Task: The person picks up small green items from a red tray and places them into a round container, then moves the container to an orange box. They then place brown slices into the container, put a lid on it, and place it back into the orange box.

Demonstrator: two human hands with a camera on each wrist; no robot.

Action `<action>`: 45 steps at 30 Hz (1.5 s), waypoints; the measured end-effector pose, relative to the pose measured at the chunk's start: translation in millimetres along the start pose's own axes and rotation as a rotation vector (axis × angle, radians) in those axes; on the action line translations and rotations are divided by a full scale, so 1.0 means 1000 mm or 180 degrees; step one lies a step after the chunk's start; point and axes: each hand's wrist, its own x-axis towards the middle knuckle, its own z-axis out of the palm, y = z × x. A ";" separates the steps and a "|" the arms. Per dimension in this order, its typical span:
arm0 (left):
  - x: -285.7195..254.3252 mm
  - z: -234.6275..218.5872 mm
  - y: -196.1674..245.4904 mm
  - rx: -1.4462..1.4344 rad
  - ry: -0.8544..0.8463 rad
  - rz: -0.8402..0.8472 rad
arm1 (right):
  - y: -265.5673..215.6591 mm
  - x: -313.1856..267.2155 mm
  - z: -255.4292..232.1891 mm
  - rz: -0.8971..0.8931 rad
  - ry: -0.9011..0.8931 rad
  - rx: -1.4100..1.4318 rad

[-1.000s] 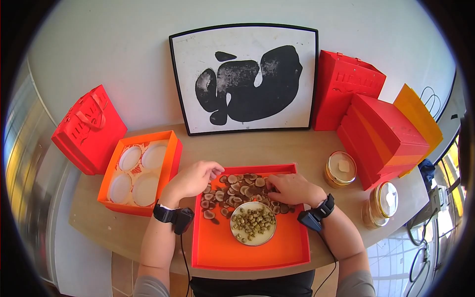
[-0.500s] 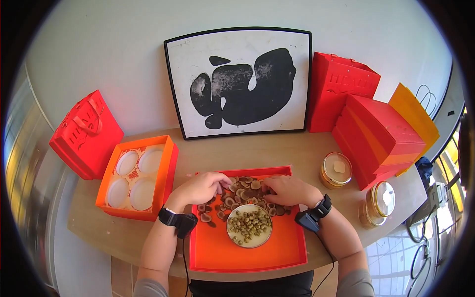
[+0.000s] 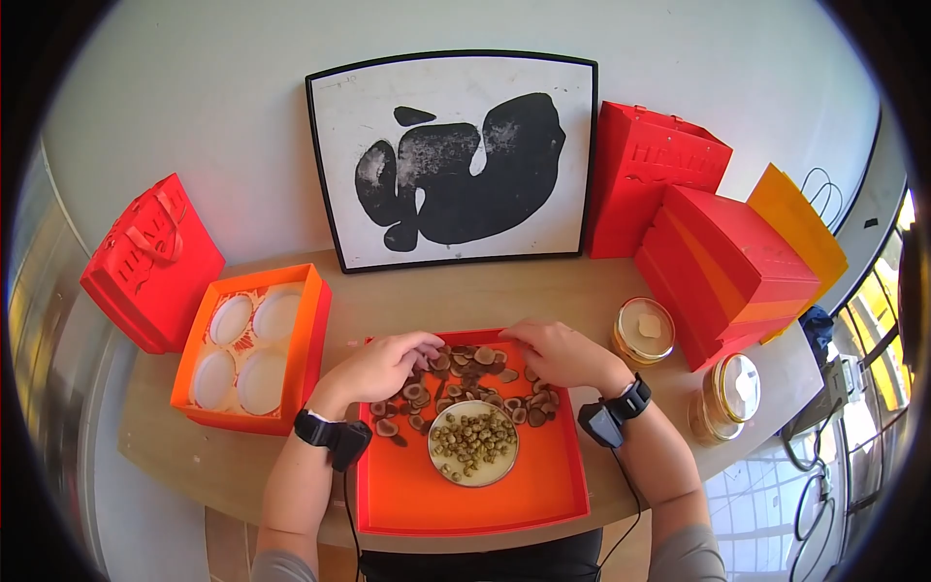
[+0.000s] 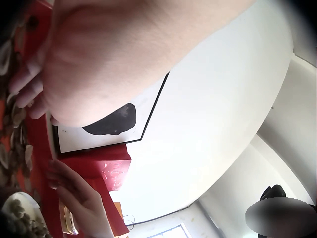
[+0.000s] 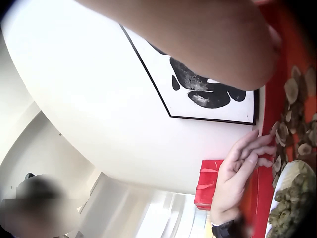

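Observation:
A shallow red tray (image 3: 472,509) with an orange floor lies in front of the person. Across its far half are spread dried round slices (image 3: 472,357), brown-rimmed with paler centres. A round pale dish (image 3: 475,477) of small greenish-yellow dried buds (image 3: 475,438) sits among them, nearer the middle. My left hand (image 3: 386,369) reaches over the far left corner, its loosely bent fingertips at the slices; the right wrist view shows this left hand (image 5: 237,173) with relaxed fingers. My right hand (image 3: 562,355) is over the far right side, fingertips near the tray's far rim, holding nothing visible.
Left of the tray stands an orange box (image 3: 310,339) with round white wells, beside a red paper bag (image 3: 155,262). At right are two lidded jars (image 3: 643,332), stacked red boxes (image 3: 727,272) and another red bag (image 3: 655,175). A framed black-and-white picture (image 3: 456,165) leans on the wall.
My right hand has moved from the slices up to the far rim. The left hand has come down to the slices at the far left. The head view has turned slightly.

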 end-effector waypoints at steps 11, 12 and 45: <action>0.003 0.014 -0.017 0.0109 -0.0299 0.0491 | -0.016 -0.011 -0.027 -0.0235 -0.0144 0.0048; -0.001 0.010 -0.006 0.0225 -0.0172 0.0436 | -0.019 -0.016 -0.036 0.0069 -0.0117 -0.0005; -0.009 0.022 0.016 0.0240 -0.1733 0.0342 | -0.033 -0.007 0.005 -0.0008 -0.1012 0.0221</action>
